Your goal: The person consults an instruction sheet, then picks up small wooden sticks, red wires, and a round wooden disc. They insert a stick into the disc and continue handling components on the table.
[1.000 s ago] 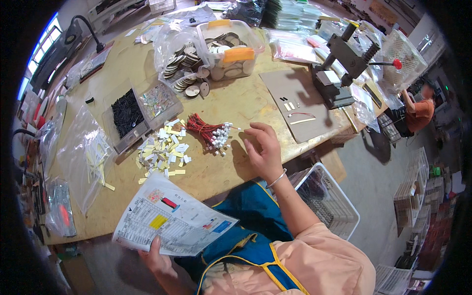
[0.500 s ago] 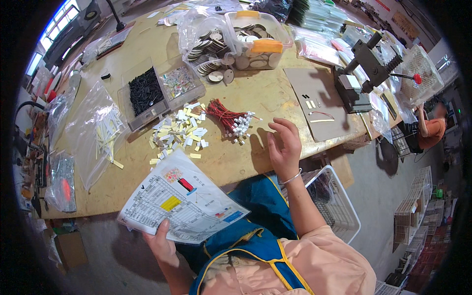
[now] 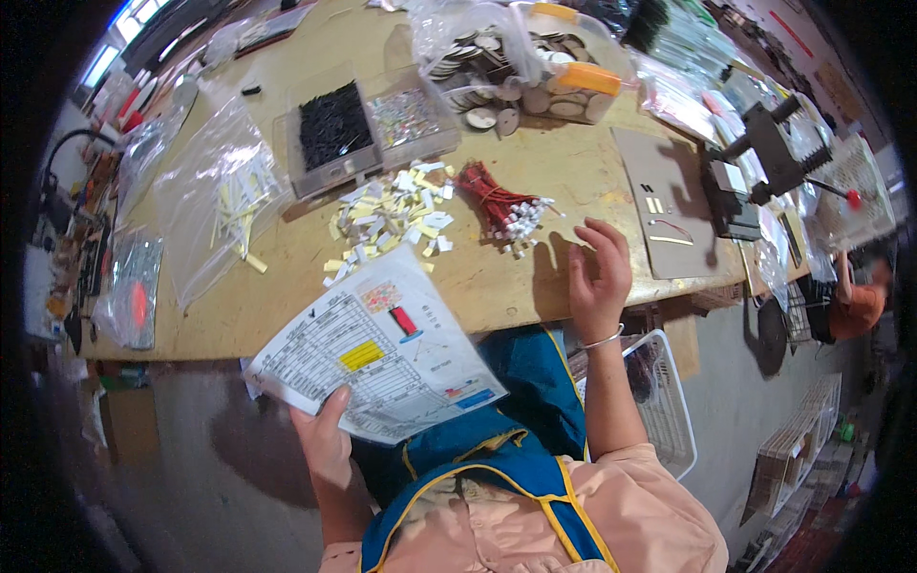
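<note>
My left hand (image 3: 327,435) grips the lower left part of a printed sheet (image 3: 420,372), thumb on top. The sheet carries a table with a yellow patch and small coloured pictures, and it tilts over my lap at the table's edge. My right hand (image 3: 602,277) hovers by the front edge with fingers apart and bent, holding nothing. Left of it lies a bundle of red and black wires (image 3: 497,205) with white connectors. Beyond the sheet is a loose heap of small white and yellow pieces (image 3: 392,215).
Behind the heap stand a box of black parts (image 3: 334,134) and a tray of small clear pieces (image 3: 406,124). Farther back are round discs in a clear tub (image 3: 573,95). On the right, a hand press (image 3: 755,172) stands beside a grey board (image 3: 669,239) with sample parts. A plastic bag (image 3: 215,201) lies left.
The whole view has shifted, so the table and its things sit farther right and higher. My left hand still holds the sheet; my right hand stays raised and empty.
</note>
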Action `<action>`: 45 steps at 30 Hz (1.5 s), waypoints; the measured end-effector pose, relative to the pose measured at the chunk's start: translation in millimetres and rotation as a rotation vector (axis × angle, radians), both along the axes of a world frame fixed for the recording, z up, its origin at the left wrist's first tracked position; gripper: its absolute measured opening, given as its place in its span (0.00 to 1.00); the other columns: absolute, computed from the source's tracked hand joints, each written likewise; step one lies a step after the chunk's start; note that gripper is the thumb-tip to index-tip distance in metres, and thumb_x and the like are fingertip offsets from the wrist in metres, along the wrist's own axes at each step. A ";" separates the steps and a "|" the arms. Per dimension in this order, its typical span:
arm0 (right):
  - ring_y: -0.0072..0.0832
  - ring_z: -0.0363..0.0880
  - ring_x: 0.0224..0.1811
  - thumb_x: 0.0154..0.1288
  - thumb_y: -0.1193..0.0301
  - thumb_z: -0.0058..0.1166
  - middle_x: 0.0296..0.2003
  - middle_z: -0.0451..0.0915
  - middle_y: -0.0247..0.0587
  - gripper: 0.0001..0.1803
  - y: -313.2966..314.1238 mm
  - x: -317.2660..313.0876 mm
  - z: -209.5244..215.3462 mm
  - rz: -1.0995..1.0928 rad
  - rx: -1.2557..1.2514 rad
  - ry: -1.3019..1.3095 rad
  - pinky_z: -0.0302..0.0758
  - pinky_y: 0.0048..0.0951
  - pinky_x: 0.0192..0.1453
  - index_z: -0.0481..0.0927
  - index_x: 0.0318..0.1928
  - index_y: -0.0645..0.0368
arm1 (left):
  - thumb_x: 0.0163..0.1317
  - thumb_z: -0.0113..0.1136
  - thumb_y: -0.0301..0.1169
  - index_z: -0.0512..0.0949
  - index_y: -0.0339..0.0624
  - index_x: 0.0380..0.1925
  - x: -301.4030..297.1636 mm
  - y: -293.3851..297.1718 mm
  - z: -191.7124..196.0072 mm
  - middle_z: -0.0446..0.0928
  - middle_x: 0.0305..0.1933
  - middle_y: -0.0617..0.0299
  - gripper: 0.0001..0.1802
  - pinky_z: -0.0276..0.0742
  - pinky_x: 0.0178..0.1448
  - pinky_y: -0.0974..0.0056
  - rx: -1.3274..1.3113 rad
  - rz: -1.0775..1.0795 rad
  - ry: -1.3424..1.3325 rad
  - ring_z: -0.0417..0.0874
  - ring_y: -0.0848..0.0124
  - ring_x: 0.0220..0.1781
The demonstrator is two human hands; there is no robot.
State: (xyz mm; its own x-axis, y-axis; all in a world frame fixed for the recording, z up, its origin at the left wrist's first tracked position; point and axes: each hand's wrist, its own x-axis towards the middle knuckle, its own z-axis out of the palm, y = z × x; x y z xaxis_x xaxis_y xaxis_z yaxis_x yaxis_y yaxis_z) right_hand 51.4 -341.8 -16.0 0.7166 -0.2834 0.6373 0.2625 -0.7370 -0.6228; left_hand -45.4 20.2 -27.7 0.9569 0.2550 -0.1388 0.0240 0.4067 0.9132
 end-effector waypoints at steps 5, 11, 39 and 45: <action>0.46 0.79 0.54 0.60 0.80 0.60 0.50 0.81 0.52 0.11 2.9 1.3 0.2 -0.004 -0.065 -0.003 0.74 0.41 0.60 0.82 0.45 0.64 | 0.57 0.62 0.13 0.67 0.31 0.64 0.3 2.8 2.1 0.76 0.61 0.51 0.32 0.72 0.67 0.60 -0.005 -0.022 0.023 0.78 0.65 0.62; 0.42 0.79 0.56 0.63 0.82 0.58 0.53 0.79 0.51 0.13 4.9 -0.6 0.5 0.034 -0.037 0.012 0.75 0.35 0.60 0.82 0.48 0.63 | 0.59 0.63 0.15 0.70 0.33 0.62 -0.2 1.9 0.6 0.79 0.58 0.53 0.29 0.74 0.64 0.62 0.011 -0.051 -0.014 0.80 0.68 0.59; 0.43 0.82 0.51 0.65 0.72 0.51 0.67 0.68 0.39 0.03 -5.0 211.2 59.7 0.350 -1.061 0.396 0.80 0.44 0.51 0.77 0.38 0.52 | 0.56 0.57 0.13 0.60 0.31 0.70 -11.8 11.2 -19.1 0.70 0.67 0.47 0.39 0.65 0.73 0.54 -0.057 0.100 0.041 0.73 0.59 0.67; 0.49 0.84 0.45 0.64 0.74 0.50 0.59 0.73 0.46 0.03 6.7 261.4 53.0 0.248 -0.836 0.553 0.80 0.46 0.48 0.77 0.37 0.55 | 0.57 0.58 0.16 0.60 0.31 0.70 -3.8 17.8 -11.1 0.69 0.68 0.45 0.38 0.66 0.72 0.52 -0.034 0.085 0.075 0.73 0.57 0.67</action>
